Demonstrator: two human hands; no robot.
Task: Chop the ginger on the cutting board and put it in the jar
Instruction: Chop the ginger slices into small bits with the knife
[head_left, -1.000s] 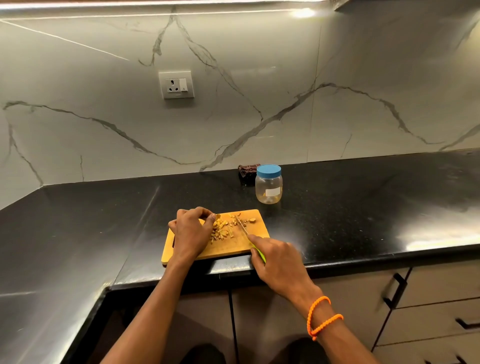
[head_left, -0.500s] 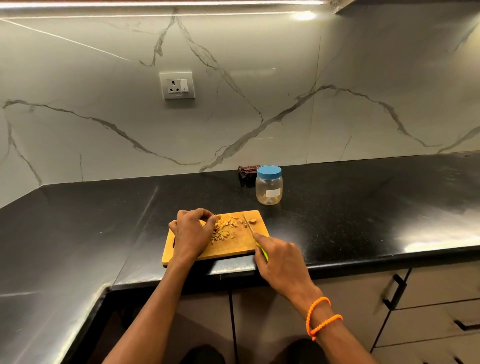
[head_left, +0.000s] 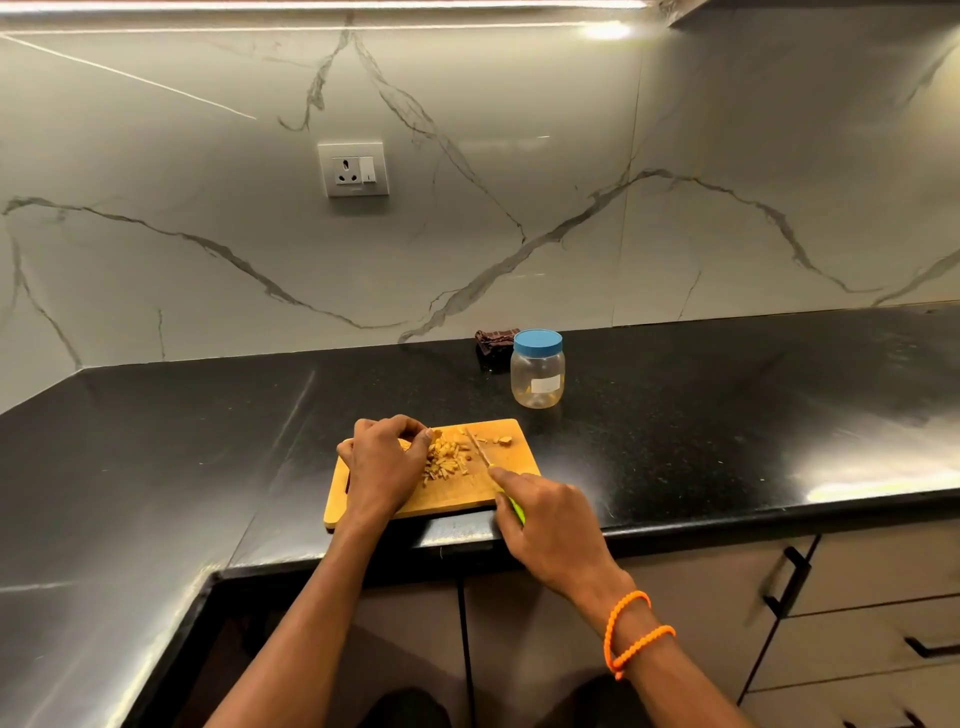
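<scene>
Countertop of polished black stone carries everything here. On its near edge lies the wooden cutting board. The left hand reaches in from below, forearm angled up and to the right, and sits knuckles-up on the board's left half. Its fingers are curled under, tips bunched against the left side of the ginger; whether they actually pinch a piece cannot be told. The ginger is a heap of pale chopped bits in the middle of the board, with a few loose scraps near the far right corner. Just right of the heap the knife slants across the board, blade pointing away. The right hand grips its green handle, forefinger stretched along the top toward the blade, wrist ringed by an orange bracelet. Beyond the board's right corner stands the jar, upright, blue lid on, a dark cloth behind it.
</scene>
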